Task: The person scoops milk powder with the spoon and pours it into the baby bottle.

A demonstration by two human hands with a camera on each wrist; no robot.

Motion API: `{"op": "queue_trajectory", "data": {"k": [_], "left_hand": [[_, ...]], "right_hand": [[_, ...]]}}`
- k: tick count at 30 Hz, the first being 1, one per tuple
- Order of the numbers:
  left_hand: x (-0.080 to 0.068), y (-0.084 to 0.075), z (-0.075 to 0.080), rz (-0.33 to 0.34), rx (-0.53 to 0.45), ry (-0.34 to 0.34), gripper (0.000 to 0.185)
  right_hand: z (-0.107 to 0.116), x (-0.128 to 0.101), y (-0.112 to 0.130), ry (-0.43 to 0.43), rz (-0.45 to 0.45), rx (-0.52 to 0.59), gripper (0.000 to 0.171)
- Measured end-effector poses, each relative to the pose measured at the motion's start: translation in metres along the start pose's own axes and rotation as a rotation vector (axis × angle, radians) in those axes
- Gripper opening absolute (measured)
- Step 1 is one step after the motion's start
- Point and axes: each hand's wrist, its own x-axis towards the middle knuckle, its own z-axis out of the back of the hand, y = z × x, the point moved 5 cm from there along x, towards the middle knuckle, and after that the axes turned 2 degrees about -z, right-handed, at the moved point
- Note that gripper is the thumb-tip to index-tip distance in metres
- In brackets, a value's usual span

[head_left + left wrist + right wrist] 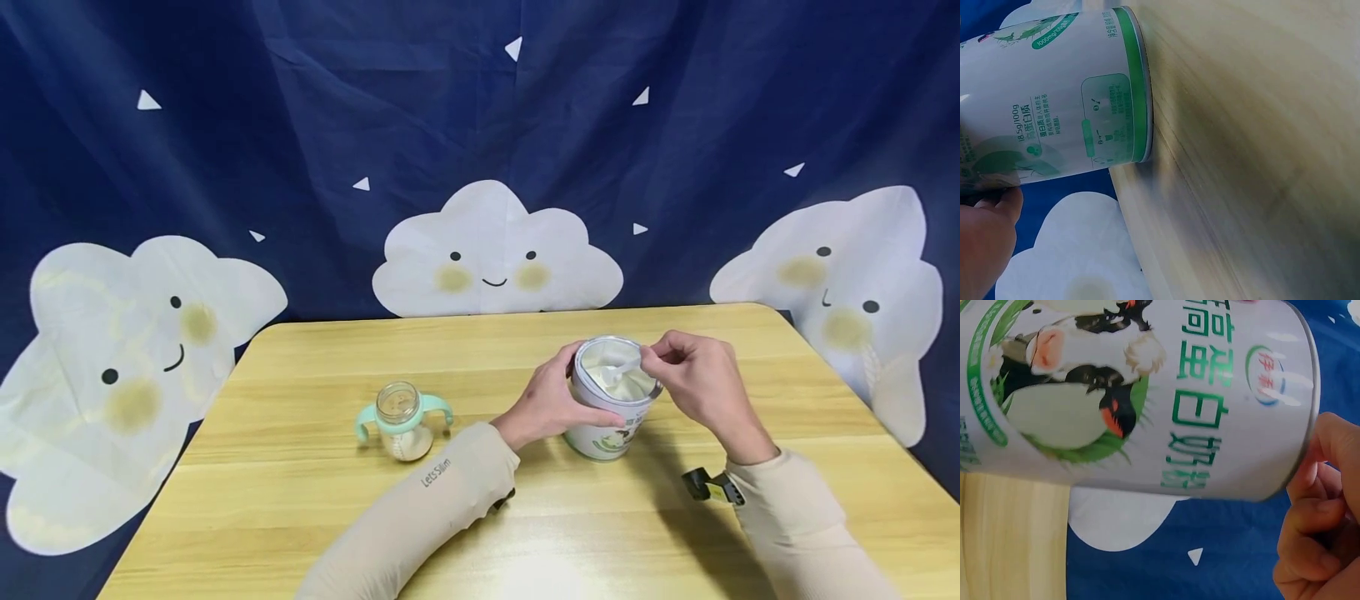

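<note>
A white and green milk powder can (600,442) stands without its lid on the table, pale powder (637,386) showing inside. My left hand (551,402) grips the can's left side, thumb across the front. In the left wrist view, part of that hand (988,240) shows against the can's printed wall (1054,106). With thumb and fingers, my right hand (699,377) pinches the handle of a white scoop (613,372) at the can's mouth. The right wrist view has the can's cow label (1110,381) and curled right fingers (1307,515) at the rim; the scoop is hidden there.
A clear baby bottle (406,433) with mint handles stands uncapped to the left of the can, pale powder in its lower part. The wooden table (315,492) ends in front of a dark blue curtain (450,100) printed with clouds.
</note>
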Motion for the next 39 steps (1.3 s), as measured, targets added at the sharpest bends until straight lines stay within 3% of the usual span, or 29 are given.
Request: {"op": "queue_trajectory", "data": {"k": [14,26,32,39], "left_hand": [[0.000,0.000,-0.001,0.043,0.019,0.011,0.104],[-0.001,0.000,0.000,0.038,0.022,0.012,0.104],[-0.001,0.001,0.000,0.022,0.029,0.010,0.104],[-0.001,0.001,0.000,0.008,-0.004,0.014,0.103]], "right_hand": [[-0.013,0.009,0.017,0.108,0.095,-0.015,0.012],[-0.012,0.008,0.024,0.335,0.126,0.022,0.017],[-0.009,0.006,0.021,0.434,0.097,0.085,0.019],[0.000,0.006,0.005,0.488,-0.034,0.168,0.020]]}}
